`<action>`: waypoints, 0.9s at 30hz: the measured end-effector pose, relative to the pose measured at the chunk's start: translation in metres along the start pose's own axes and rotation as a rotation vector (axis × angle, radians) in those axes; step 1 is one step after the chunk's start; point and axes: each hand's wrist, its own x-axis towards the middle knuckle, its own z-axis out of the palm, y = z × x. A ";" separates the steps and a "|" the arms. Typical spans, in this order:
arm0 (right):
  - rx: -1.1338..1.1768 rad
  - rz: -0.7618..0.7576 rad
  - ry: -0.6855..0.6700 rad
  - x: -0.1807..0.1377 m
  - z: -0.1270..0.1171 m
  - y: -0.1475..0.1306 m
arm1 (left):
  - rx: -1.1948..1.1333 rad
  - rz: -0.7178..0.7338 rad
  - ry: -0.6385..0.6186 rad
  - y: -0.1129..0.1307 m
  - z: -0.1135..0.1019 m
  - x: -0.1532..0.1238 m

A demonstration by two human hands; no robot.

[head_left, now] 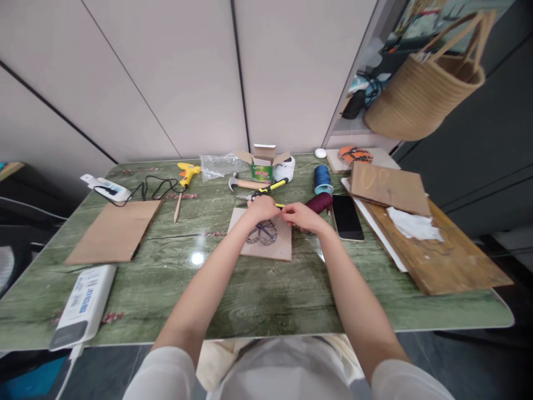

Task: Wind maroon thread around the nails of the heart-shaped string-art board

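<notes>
A small pale wooden board (pixel 266 250) lies on the table in front of me, with dark thread crossing inside a heart-shaped outline (pixel 262 232) on it. Over the board's upper edge, my left hand (pixel 264 209) is closed with its fingers curled, partly covering the heart. Close to its fingertips, my right hand (pixel 300 216) pinches from the right; anything held there is too small to make out. Just beyond both hands lie yellow-and-black pliers (pixel 270 188). A spool of dark red thread (pixel 319 203) sits next to my right hand.
Behind the pliers are a hammer (pixel 250 184), an opened green box (pixel 262 172) and a white roll (pixel 285 168). Blue thread (pixel 322 179) and a phone (pixel 348 218) are to the right, near stacked boards (pixel 453 255). A yellow glue gun (pixel 189 173) and cardboard (pixel 114 232) lie left.
</notes>
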 end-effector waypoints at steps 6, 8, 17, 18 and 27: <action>0.011 -0.117 0.084 0.007 0.006 0.004 | -0.073 0.010 0.043 -0.018 -0.002 -0.003; -0.008 -0.145 0.118 0.010 0.011 0.003 | -0.063 -0.006 0.089 -0.024 0.000 -0.001; 0.031 -0.187 0.183 0.020 0.025 0.003 | -0.057 -0.066 0.169 -0.036 0.008 0.005; 0.035 -0.187 0.182 0.020 0.025 0.003 | -0.043 -0.072 0.186 -0.037 0.009 0.004; 0.018 -0.199 0.255 0.021 0.025 0.008 | 0.005 -0.061 0.222 -0.042 0.014 -0.020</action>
